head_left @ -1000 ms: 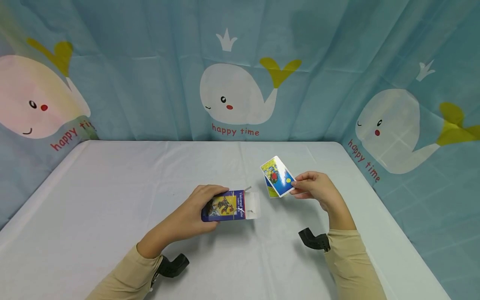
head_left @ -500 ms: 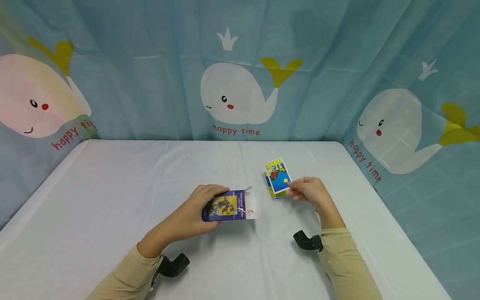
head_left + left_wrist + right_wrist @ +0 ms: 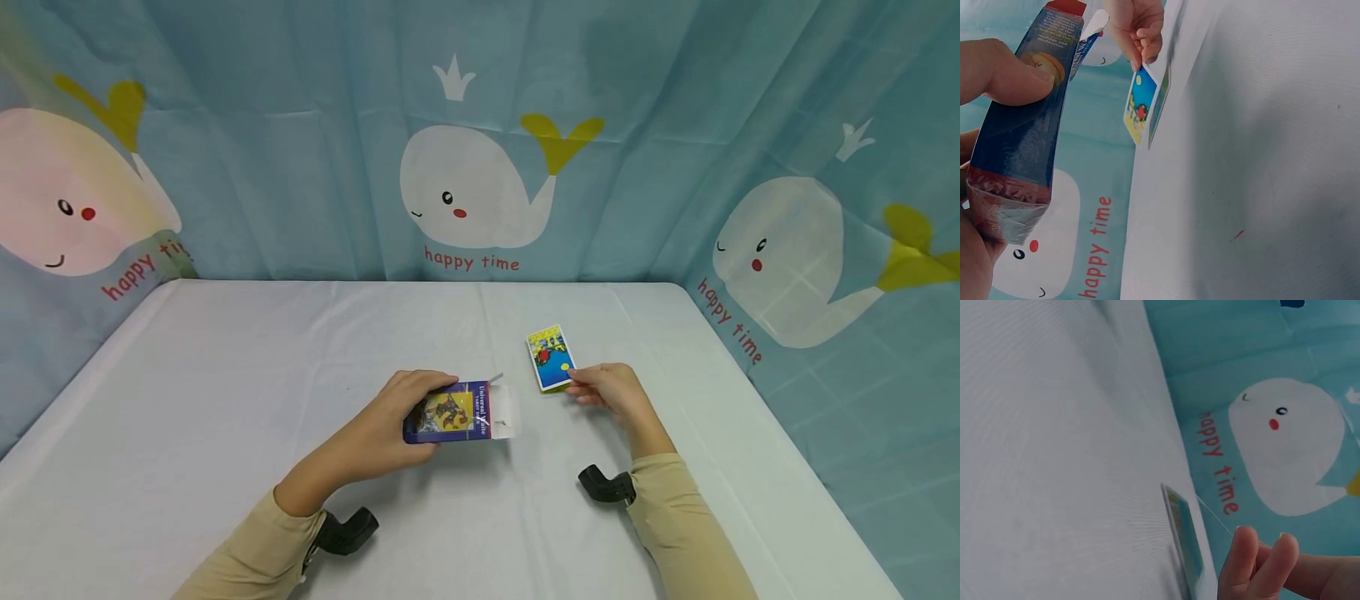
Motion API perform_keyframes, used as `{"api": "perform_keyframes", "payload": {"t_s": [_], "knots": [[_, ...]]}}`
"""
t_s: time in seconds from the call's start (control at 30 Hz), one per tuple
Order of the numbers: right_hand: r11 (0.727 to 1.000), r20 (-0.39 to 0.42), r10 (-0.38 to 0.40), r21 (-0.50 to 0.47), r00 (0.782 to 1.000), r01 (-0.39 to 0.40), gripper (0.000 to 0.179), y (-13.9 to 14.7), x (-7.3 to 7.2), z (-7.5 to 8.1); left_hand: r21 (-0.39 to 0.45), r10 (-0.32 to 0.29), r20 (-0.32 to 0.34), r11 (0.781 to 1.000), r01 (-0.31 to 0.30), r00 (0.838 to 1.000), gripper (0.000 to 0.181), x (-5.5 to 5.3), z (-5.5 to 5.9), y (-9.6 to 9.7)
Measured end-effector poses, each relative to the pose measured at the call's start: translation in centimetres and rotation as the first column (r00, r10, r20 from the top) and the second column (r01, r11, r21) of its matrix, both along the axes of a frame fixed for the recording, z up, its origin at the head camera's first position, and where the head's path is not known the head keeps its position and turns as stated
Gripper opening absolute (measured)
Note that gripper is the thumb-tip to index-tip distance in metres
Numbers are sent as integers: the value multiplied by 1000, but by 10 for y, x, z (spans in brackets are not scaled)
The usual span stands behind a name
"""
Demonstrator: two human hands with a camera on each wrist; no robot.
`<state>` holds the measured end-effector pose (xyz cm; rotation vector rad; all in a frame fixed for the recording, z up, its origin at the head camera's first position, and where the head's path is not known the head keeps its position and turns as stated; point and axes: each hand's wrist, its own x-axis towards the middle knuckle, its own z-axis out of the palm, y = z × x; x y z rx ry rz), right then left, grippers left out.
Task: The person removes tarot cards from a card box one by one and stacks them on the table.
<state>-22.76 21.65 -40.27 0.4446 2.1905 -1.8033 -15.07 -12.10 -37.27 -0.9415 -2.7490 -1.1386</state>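
Observation:
My left hand (image 3: 393, 421) grips a dark blue tarot card box (image 3: 447, 412) by its closed end. The box's white flap (image 3: 504, 412) stands out at the right end. In my right hand (image 3: 611, 396), thumb and fingers pinch the lower right corner of a tarot card (image 3: 551, 358) with a blue and yellow picture. That card overlaps another card (image 3: 1159, 112) lying beneath it on the table, which shows as a separate layer in the left wrist view. In the right wrist view the lower card (image 3: 1184, 540) appears nearly edge-on beside my fingers (image 3: 1275, 562).
A white cloth covers the table (image 3: 225, 375). Behind and at the sides hangs a blue curtain (image 3: 300, 167) with printed whales. Black wrist mounts (image 3: 345, 532) stick out from both sleeves, close over the cloth.
My right hand has moved left and down, bringing the pinched card over the lower one and nearly in line with it. The left hand and box have stayed in place.

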Motion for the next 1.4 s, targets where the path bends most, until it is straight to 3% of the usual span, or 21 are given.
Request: {"api": "perform_keyframes", "payload": {"t_s": [0.6, 1.1, 1.4], "knots": [[999, 34, -47, -7, 998, 47, 20, -3, 0, -8, 5, 1, -8, 1000, -1, 1000, 75, 0, -1, 1], [990, 40, 22, 139, 999, -27, 20, -2, 2, -9, -2, -5, 4, 1000, 5, 1000, 73, -1, -1, 1], [986, 35, 38, 162, 999, -43, 19, -3, 2, -10, -7, -5, 9, 1000, 5, 1000, 74, -1, -1, 2]]}}
